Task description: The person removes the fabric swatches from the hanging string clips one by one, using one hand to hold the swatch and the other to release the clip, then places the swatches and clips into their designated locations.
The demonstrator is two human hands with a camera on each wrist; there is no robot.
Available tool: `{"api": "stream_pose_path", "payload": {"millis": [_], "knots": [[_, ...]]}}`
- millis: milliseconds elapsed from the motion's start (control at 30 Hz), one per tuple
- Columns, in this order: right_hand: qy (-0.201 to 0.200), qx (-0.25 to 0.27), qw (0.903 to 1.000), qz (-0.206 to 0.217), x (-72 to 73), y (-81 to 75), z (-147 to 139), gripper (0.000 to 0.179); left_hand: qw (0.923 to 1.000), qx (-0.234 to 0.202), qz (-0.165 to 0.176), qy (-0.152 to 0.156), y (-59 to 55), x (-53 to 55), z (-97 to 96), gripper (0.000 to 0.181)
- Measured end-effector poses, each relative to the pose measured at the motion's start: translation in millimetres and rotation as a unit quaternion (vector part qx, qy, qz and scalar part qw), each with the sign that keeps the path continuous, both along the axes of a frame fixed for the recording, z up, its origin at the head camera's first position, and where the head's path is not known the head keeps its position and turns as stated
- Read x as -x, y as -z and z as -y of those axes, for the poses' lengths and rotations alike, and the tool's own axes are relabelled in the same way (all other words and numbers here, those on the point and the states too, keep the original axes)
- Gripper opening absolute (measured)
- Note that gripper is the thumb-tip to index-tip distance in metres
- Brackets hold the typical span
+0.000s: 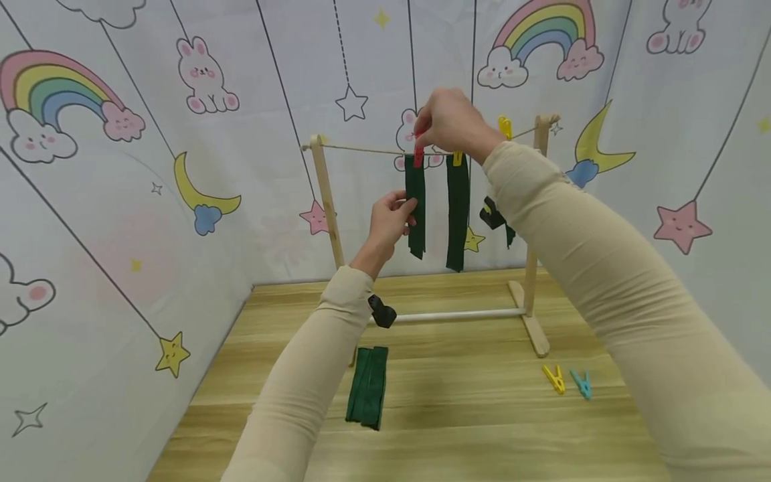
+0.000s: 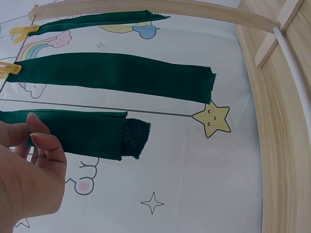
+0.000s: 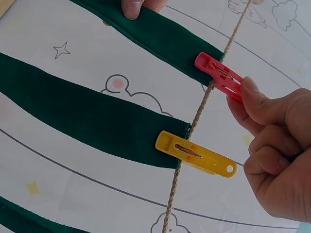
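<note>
My right hand (image 1: 454, 120) pinches the handle end of a red clothespin (image 3: 221, 75) between thumb and forefinger. Its jaws sit over the rope and the top edge of a dark green cloth strip (image 1: 415, 207). Lower down, my left hand (image 1: 388, 221) holds that strip by its side edge, thumb on one face and fingers behind. Beside it hangs a second green strip (image 2: 116, 73), fixed to the rope (image 3: 195, 124) by a yellow clothespin (image 3: 197, 154). Farther right, another yellow clothespin (image 1: 504, 126) holds a third strip (image 2: 97, 20), mostly hidden behind my right arm in the head view.
The rope spans two posts of a wooden rack (image 1: 325, 194), with a white bar (image 1: 458, 314) low between them. Folded green strips (image 1: 367, 388) lie on the wooden table (image 1: 458, 415). A yellow clothespin (image 1: 554, 379) and a blue one (image 1: 581, 384) lie at the right.
</note>
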State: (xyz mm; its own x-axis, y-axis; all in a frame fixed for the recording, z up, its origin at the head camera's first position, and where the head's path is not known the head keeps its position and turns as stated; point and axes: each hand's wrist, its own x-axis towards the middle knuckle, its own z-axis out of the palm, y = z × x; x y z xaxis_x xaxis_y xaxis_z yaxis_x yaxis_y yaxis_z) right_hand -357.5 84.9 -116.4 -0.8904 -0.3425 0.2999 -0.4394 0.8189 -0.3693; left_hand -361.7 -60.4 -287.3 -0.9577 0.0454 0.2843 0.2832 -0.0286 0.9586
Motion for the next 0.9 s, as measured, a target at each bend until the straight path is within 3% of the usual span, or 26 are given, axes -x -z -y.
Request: {"api": "stream_pose_path", "payload": {"millis": [533,900], "knots": [[0.021,0.051,0.9969,-0.056,-5.0,-7.6,-1.1,0.024,0.9999,0.005,-0.008,0.007,-3.9,-2.6,3.9,0.027],[0.029,0.073,0.9943,-0.072,-8.8,-8.5,-10.8,0.026,0.9999,0.012,-0.001,0.006,2.2,-3.8,6.9,0.027]]}}
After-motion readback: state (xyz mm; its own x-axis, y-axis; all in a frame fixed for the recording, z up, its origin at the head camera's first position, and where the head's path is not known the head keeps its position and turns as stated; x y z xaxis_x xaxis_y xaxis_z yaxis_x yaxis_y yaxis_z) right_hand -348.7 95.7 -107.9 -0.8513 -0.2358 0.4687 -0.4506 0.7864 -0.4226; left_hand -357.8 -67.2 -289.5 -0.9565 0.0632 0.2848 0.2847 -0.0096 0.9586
